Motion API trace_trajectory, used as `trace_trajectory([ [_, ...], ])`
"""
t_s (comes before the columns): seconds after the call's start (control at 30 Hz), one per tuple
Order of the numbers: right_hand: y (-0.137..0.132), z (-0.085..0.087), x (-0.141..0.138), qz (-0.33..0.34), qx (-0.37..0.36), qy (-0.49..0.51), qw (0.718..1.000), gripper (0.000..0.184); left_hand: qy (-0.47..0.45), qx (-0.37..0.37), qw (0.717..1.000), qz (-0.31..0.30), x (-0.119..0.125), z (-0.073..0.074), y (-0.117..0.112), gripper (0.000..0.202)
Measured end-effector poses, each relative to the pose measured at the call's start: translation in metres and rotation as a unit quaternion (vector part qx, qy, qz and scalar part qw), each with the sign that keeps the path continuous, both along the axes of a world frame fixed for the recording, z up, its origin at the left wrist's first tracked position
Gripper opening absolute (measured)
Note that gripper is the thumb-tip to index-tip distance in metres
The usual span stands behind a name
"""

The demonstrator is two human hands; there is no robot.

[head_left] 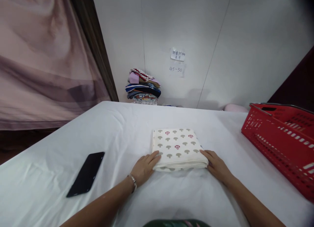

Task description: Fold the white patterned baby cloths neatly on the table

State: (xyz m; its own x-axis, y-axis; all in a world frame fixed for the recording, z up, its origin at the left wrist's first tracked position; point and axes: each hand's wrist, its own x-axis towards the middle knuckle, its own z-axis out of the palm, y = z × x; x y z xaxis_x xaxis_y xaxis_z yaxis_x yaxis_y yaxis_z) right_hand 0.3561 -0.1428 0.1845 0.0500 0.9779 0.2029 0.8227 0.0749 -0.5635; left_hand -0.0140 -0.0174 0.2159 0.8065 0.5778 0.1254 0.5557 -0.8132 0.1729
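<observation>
A folded cream cloth (pixel 178 148) printed with grey and red mushrooms lies on the white sheet (pixel 122 132) in front of me. My left hand (pixel 144 168) rests at the cloth's near left corner, fingers stretched out and touching its edge. At the near right corner lies my right hand (pixel 216 166), fingers also extended against the cloth. Neither hand grips it. A bracelet shows on my left wrist.
A black phone (pixel 86 173) lies flat on the sheet to the left. A red plastic basket (pixel 282 138) stands at the right edge. A stack of folded clothes (pixel 143 86) sits against the back wall under a paper note (pixel 177 54). A pink curtain (pixel 44 56) hangs at left.
</observation>
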Motion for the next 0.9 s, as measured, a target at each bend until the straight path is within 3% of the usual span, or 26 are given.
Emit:
trace_trajectory([
  [0.17,0.008,0.001,0.0,0.011,0.109,0.063,0.992,0.042,-0.064,0.066,0.995,-0.03,0.004,0.024,0.004,0.042],
  [0.23,0.013,0.014,0.001,0.001,0.137,0.119,0.983,0.044,-0.127,0.068,0.989,-0.046,0.01,0.042,0.007,0.04],
  [0.33,0.021,0.053,0.003,-0.046,0.162,0.234,0.958,0.045,-0.249,-0.001,0.968,-0.028,0.024,0.077,0.008,0.037],
  [0.4,0.028,0.087,0.004,-0.075,0.169,0.308,0.933,0.039,-0.349,-0.112,0.93,0.013,0.035,0.1,0.006,0.031],
  [0.47,0.037,0.119,0.004,-0.101,0.153,0.369,0.911,0.035,-0.427,-0.25,0.867,0.064,0.045,0.116,0.005,0.025],
  [0.57,0.059,0.144,0.003,-0.143,0.072,0.437,0.885,0.034,-0.479,-0.437,0.751,0.122,0.055,0.119,0.008,0.025],
  [0.63,0.078,0.136,0.002,-0.161,-0.011,0.46,0.873,0.036,-0.483,-0.532,0.678,0.158,0.059,0.105,0.016,0.027],
  [0.73,0.105,0.095,-0.004,-0.17,-0.147,0.449,0.865,0.039,-0.457,-0.611,0.592,0.26,0.06,0.071,0.033,0.027],
  [0.8,0.117,0.065,-0.011,-0.182,-0.194,0.405,0.875,0.04,-0.421,-0.622,0.56,0.349,0.059,0.05,0.044,0.026],
  [0.9,0.127,0.037,-0.019,-0.197,-0.208,0.363,0.887,0.052,-0.396,-0.627,0.546,0.39,0.059,0.031,0.054,0.032],
])
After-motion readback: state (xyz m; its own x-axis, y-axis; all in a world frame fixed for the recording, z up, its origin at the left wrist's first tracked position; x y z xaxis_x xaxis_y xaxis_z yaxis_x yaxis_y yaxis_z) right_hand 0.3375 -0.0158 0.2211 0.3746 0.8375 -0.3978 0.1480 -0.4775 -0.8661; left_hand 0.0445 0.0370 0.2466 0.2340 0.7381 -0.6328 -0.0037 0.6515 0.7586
